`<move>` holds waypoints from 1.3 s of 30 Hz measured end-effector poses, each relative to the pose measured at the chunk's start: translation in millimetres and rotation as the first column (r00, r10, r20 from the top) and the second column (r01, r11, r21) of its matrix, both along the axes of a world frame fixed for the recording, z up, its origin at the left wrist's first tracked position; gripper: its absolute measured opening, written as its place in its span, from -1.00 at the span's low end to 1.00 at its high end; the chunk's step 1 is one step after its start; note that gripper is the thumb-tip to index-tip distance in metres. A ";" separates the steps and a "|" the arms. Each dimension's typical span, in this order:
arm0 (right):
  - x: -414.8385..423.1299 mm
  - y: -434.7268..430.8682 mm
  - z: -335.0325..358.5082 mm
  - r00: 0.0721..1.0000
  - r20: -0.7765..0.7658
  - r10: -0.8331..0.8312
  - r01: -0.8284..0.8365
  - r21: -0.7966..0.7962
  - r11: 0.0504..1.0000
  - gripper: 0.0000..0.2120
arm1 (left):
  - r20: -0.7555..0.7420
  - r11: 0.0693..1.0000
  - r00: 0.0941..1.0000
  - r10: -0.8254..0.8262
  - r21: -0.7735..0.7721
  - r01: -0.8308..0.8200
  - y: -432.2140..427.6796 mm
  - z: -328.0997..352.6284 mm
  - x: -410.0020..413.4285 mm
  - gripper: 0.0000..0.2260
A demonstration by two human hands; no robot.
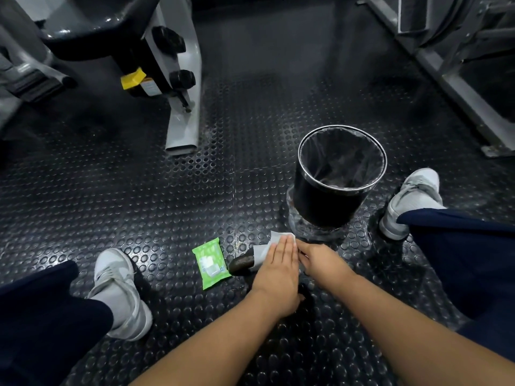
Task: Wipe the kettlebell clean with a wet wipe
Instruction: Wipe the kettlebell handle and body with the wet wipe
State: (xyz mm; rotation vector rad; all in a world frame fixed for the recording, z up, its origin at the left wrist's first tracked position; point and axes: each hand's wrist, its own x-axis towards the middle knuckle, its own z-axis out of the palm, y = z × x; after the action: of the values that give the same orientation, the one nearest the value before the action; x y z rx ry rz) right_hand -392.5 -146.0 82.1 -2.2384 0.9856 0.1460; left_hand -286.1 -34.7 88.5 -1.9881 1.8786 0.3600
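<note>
Pressing wet wipe (279, 237) onto kettlebell (242, 264) beneath straight left fingers (284, 250); right fingers' (306, 248) grip unclear.

Wipes pack (211, 263): bright green, white label. Wet wipe (274, 242): white. Kettlebell (242, 263): dark. Floor (139, 204): black, raised-dot pattern. Bin (326, 203): black. Sneakers (119, 291): grey-white.

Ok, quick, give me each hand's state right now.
Left hand: open, flat fingers pressing the wet wipe onto the kettlebell.
Right hand: fingers curled beside it; what they grip cannot be told.
</note>
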 end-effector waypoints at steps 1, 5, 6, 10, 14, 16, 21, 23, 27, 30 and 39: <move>-0.3 0.1 0.7 1.000 -0.003 0.004 -0.004 0.004 1.000 -0.61 | -0.026 1.000 1.000 -0.005 -0.003 0.004 1.5 1.3 4.6 -0.04; 2.5 2.2 0.4 0.999 -0.022 0.024 -0.024 -0.018 1.000 -0.63 | -0.142 0.995 0.986 0.091 -0.021 -0.095 17.6 8.9 28.5 -0.01; 3.0 2.3 -0.5 0.999 -0.025 0.023 -0.024 -0.025 0.999 -0.62 | -0.146 0.994 0.984 0.104 -0.024 -0.109 24.8 9.1 33.5 0.00; 0.9 2.2 -3.6 0.999 -0.033 0.004 -0.005 -0.009 1.000 -0.63 | -0.091 0.996 0.994 0.053 -0.068 -0.060 62.1 12.0 48.9 -0.01; 2.0 3.9 -3.8 0.999 -0.043 0.001 -0.001 0.002 1.000 -0.63 | -0.096 0.992 0.990 0.105 -0.056 -0.111 75.9 11.1 54.3 0.01; 2.7 5.6 -3.1 1.000 -0.030 0.008 -0.008 -0.017 1.000 -0.60 | -0.112 0.992 0.988 0.106 -0.053 -0.113 70.1 10.1 48.9 0.04; 0.8 6.9 -5.9 0.999 -0.011 0.033 -0.033 -0.033 0.999 -0.49 | -0.062 0.999 0.998 -0.004 -0.046 0.001 32.2 11.7 28.6 0.04; 1.3 7.0 -5.1 0.999 0.028 0.041 -0.041 -0.013 0.999 -0.49 | -0.040 1.000 0.999 -0.018 -0.011 0.017 14.8 12.3 20.5 0.03; 1.0 6.1 -4.1 0.997 0.062 0.038 -0.038 0.005 0.999 -0.52 | -0.052 0.998 0.997 -0.052 0.022 0.053 3.4 13.4 20.1 0.00; 2.9 6.1 -4.5 0.998 0.039 0.043 -0.043 -0.008 0.999 -0.52 | -0.123 0.998 0.991 -0.058 0.010 0.060 13.8 17.3 39.4 0.00; 0.6 4.9 -7.1 1.000 -0.023 0.011 -0.011 0.011 1.000 -0.53 | -0.234 0.981 0.954 0.188 0.100 -0.169 83.8 12.9 87.5 0.06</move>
State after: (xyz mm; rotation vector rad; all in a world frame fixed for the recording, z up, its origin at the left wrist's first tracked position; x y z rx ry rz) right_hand -392.0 -141.1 75.1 -2.2373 0.9831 0.1819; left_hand -198.6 49.1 101.4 -2.1469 1.7928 0.7480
